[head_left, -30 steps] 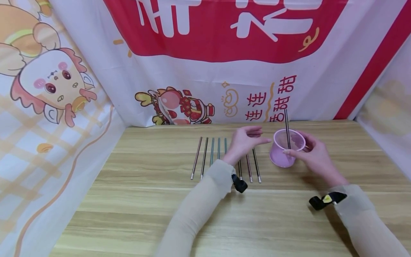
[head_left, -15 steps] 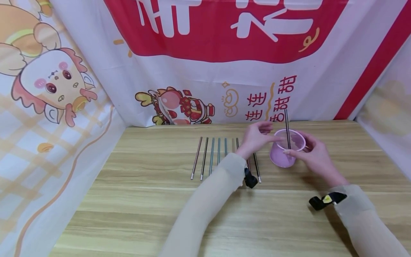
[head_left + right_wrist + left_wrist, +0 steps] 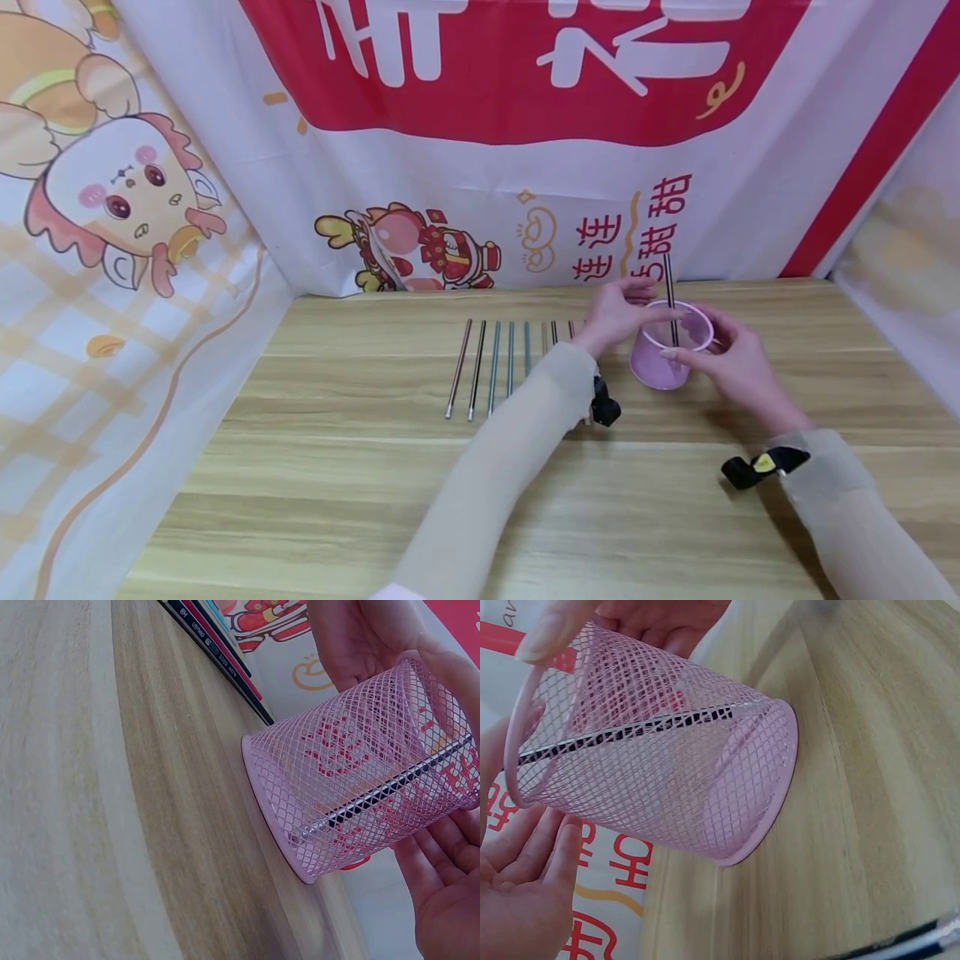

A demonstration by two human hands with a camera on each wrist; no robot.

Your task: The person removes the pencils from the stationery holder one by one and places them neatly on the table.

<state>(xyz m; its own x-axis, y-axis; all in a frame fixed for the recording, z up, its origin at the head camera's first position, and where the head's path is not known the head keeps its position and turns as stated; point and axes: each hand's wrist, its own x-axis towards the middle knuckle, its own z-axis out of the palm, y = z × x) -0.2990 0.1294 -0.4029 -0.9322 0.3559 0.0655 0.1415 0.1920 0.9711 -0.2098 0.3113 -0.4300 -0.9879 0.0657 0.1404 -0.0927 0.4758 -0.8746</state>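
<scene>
A pink mesh pencil cup stands upright on the table with one dark striped pencil leaning in it. Its silver end reaches the cup's floor in the right wrist view. The right hand holds the cup from the right, thumb at the rim and fingers round the far side. From the left comes the left hand, its thumb stretched over the cup's mouth close to the pencil. Its fingers extend fairly straight beside the mesh wall in the left wrist view.
Left of the cup, several pencils lie side by side on the wooden table, partly hidden by the left forearm. A printed cloth hangs behind the table, and others stand at both sides. Each wrist wears a black strap.
The left hand has moved right, from above the pencils to the cup, its thumb now over the cup's mouth. The right hand and the cup have stayed in place.
</scene>
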